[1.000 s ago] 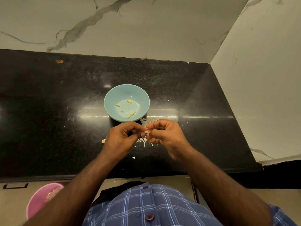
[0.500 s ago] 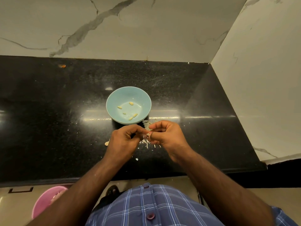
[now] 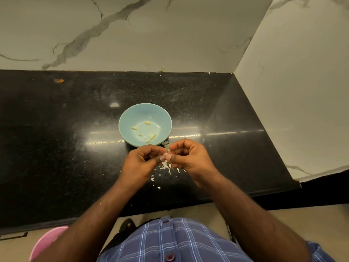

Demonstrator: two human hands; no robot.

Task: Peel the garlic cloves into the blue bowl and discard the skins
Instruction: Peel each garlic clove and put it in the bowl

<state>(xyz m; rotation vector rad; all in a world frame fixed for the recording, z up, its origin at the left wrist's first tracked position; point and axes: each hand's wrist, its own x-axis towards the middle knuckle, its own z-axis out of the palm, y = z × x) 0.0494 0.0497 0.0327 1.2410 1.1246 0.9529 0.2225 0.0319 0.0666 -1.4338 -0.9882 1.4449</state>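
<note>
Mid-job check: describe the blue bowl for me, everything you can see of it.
The blue bowl is round, pale blue, smooth and matte, perhaps ceramic or plastic. It sits upright on the black countertop, just beyond both hands. About five small peeled garlic cloves lie scattered on its bottom. Nothing grips it; skin scraps lie on the counter by its near rim.

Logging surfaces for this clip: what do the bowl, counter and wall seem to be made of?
Bowl: light blue, smooth and matte; plastic or glazed ceramic, unclear which.
Counter: black polished stone, likely granite, given the fine speckle and mirror-like light streak.
Wall: white marble or marble-look tile, with grey veins and a soft sheen.
</note>
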